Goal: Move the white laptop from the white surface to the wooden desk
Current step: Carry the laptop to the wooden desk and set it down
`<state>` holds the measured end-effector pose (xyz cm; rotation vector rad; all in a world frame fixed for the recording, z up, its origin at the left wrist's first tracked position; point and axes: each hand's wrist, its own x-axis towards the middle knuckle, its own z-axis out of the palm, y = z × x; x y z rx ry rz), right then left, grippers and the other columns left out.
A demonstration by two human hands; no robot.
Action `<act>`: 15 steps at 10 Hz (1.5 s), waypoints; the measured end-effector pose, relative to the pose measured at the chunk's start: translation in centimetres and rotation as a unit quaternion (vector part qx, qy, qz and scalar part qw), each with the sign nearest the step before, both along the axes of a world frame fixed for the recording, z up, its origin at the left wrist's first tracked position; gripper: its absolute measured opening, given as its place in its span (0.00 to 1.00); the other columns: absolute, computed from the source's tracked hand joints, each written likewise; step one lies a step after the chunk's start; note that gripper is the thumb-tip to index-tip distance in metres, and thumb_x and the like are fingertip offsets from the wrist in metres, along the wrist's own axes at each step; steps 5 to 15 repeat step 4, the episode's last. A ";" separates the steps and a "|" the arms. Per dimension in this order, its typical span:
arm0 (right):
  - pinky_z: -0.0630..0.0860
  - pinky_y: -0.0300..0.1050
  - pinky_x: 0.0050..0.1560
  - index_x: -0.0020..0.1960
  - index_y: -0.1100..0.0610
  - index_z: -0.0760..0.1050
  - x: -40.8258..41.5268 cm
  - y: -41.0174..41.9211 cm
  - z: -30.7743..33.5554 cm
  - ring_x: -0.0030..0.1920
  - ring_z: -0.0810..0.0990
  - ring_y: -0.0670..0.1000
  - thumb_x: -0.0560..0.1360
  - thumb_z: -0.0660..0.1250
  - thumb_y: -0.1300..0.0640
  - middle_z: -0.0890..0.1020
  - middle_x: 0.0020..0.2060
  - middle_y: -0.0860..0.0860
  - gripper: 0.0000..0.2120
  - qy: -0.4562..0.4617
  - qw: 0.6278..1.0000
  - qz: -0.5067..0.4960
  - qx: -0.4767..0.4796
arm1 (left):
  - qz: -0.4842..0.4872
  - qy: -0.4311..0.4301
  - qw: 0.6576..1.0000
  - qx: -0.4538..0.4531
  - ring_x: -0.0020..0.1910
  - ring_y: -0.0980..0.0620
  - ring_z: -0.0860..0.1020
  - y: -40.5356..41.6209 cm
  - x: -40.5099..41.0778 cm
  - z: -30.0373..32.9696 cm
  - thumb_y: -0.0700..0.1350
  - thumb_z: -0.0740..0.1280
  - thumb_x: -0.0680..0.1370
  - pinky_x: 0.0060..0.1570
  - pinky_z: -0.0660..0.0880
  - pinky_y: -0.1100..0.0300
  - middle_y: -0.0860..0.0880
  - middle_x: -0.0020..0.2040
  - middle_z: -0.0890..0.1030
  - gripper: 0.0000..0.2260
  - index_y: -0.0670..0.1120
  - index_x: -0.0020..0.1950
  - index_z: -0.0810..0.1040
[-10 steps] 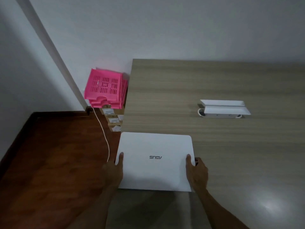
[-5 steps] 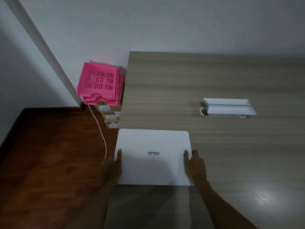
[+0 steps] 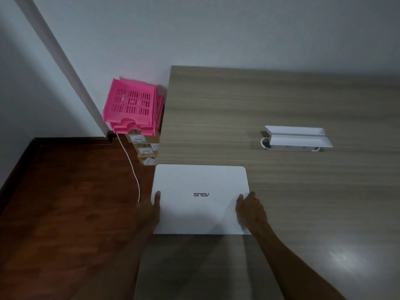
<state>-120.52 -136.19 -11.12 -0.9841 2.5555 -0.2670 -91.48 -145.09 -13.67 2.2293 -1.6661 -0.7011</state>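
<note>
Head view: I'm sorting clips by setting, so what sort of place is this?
Probably a home office or study corner: a wooden desk against a plain wall, a white laptop on it, and pink filing trays stacked beside it.

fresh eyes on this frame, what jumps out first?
The bright pink stacked trays against the wall left of the wooden desk stand out most in the dim room. Next is the closed white laptop at the desk's near left corner, logo upside down to the camera, with the left hand and right hand on its two sides. A white two-tier shelf sits farther back on the right.
</note>
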 end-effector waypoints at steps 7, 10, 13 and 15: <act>0.68 0.54 0.70 0.74 0.63 0.66 1.1 6.6 2.6 0.71 0.68 0.59 0.79 0.62 0.59 0.73 0.70 0.60 0.24 -0.031 0.982 0.128 -0.132 | -0.038 0.008 0.999 -0.027 0.64 0.40 0.75 5.8 0.8 2.4 0.57 0.61 0.80 0.65 0.72 0.47 0.39 0.66 0.76 0.24 0.40 0.68 0.70; 0.68 0.54 0.70 0.74 0.63 0.66 1.1 6.6 2.6 0.71 0.68 0.59 0.79 0.62 0.59 0.73 0.70 0.60 0.24 -0.031 0.982 0.128 -0.132 | -0.038 0.008 0.999 -0.027 0.64 0.40 0.75 5.8 0.8 2.4 0.57 0.61 0.80 0.65 0.72 0.47 0.39 0.66 0.76 0.24 0.40 0.68 0.70; 0.68 0.54 0.70 0.74 0.63 0.66 1.1 6.6 2.6 0.71 0.68 0.59 0.79 0.62 0.59 0.73 0.70 0.60 0.24 -0.031 0.982 0.128 -0.132 | -0.038 0.008 0.999 -0.027 0.64 0.40 0.75 5.8 0.8 2.4 0.57 0.61 0.80 0.65 0.72 0.47 0.39 0.66 0.76 0.24 0.40 0.68 0.70; 0.68 0.54 0.70 0.74 0.63 0.66 1.1 6.6 2.6 0.71 0.68 0.59 0.79 0.62 0.59 0.73 0.70 0.60 0.24 -0.031 0.982 0.128 -0.132 | -0.038 0.008 0.999 -0.027 0.64 0.40 0.75 5.8 0.8 2.4 0.57 0.61 0.80 0.65 0.72 0.47 0.39 0.66 0.76 0.24 0.40 0.68 0.70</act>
